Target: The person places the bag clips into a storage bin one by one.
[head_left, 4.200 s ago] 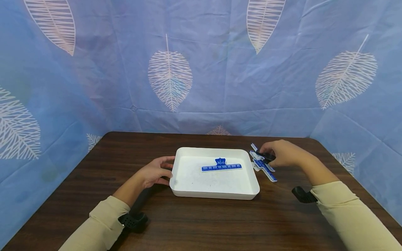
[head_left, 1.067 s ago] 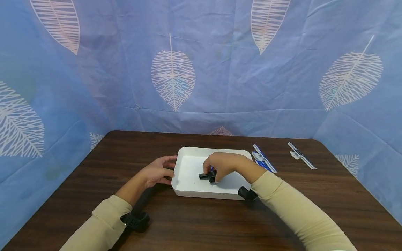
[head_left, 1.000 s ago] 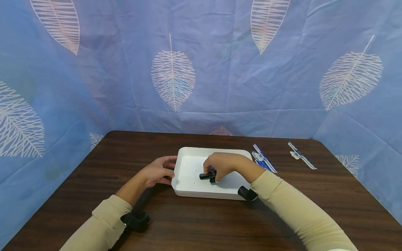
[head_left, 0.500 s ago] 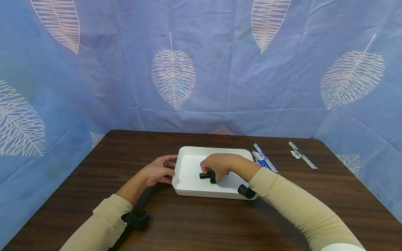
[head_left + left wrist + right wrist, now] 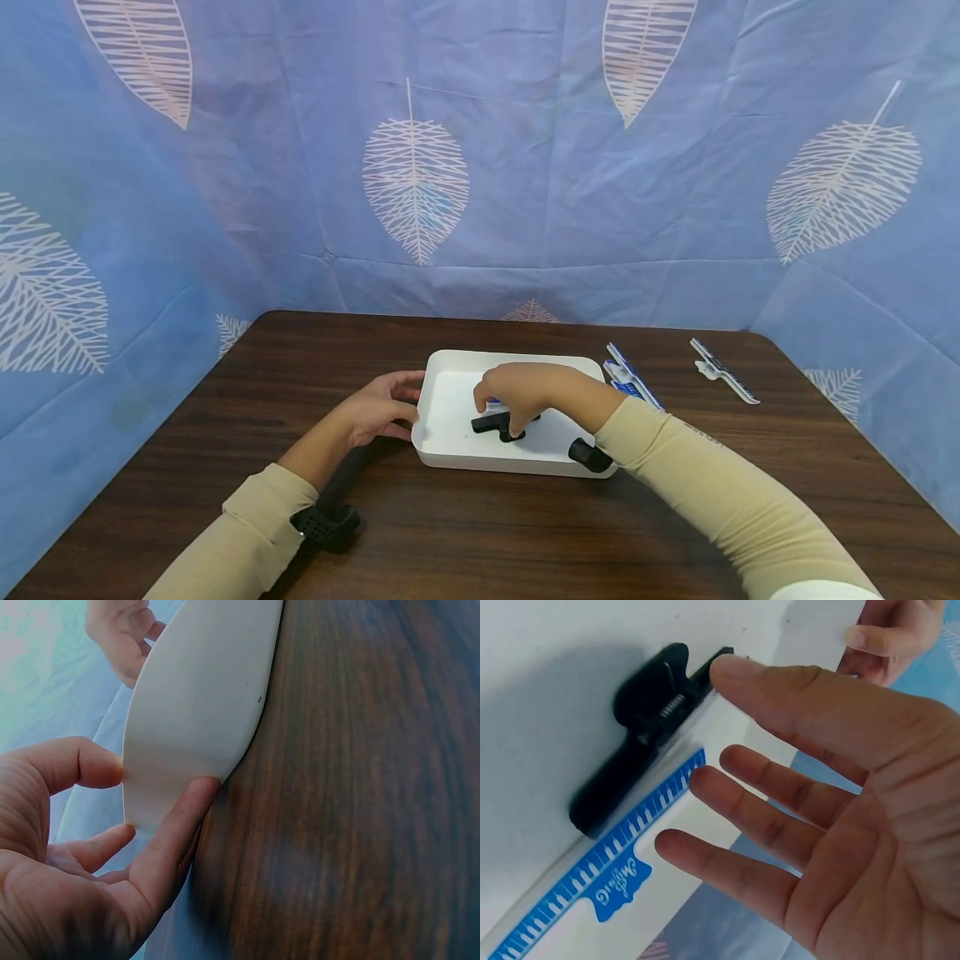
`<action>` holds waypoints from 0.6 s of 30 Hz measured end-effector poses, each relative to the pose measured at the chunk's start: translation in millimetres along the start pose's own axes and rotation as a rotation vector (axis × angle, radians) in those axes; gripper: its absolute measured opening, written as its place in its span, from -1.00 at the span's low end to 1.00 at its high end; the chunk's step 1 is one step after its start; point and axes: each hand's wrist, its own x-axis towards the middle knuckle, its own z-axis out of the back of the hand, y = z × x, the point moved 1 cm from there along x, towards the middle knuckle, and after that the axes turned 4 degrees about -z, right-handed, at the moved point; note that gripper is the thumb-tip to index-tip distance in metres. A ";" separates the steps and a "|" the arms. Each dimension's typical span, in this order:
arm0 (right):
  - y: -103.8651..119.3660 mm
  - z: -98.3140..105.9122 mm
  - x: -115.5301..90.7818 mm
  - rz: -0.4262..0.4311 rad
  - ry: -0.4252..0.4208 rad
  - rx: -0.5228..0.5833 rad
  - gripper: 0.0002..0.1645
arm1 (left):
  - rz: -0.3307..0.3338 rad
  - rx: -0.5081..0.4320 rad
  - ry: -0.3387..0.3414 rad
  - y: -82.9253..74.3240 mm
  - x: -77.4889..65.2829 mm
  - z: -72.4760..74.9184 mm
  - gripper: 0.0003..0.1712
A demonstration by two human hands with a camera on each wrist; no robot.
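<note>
In the head view, a white tray (image 5: 450, 457) stands mid-table. My left hand (image 5: 375, 410) is at its left end; in the left wrist view, the fingertips and thumb (image 5: 196, 796) touch the outer wall and rim. Inside the tray lies a black clip (image 5: 609, 784) with a spring, in front of a blue clip (image 5: 604, 853) printed with piano keys. My right hand (image 5: 517, 387) hovers over both, fingers spread. The thumb (image 5: 739, 669) is right at the black clip's end, while the other fingertips are near the blue clip.
Just right of the tray, blue and white clips (image 5: 628, 377) overlap each other. A clip with black keys (image 5: 723, 371) lies farther right on the dark wooden table (image 5: 480, 533). A blue leaf-patterned cloth (image 5: 495, 200) hangs behind. Black wrist cameras (image 5: 591, 455) project from the sleeves.
My right hand moved from the clips at right into the tray; the black clip is now there, and its fingers have spread off it. A black-keyed clip now lies far right. Left hand stays.
</note>
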 end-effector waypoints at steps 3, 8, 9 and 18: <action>-1.0 2.8 -2.4 0.004 -0.016 0.002 -0.41 | 0.000 0.003 -0.003 -0.2 0.0 -0.2 -0.13; -1.1 5.4 -7.6 0.018 -0.036 -0.006 -0.39 | 0.003 0.001 -0.001 -1.0 -0.8 -1.1 -0.13; -1.4 5.3 -8.6 0.019 -0.040 -0.004 -0.40 | 0.004 0.000 -0.002 -1.0 -1.0 -1.2 -0.12; -3.7 2.7 -19.6 0.045 -0.088 -0.006 -0.40 | 0.000 -0.005 0.000 0.1 -1.5 -0.6 -0.12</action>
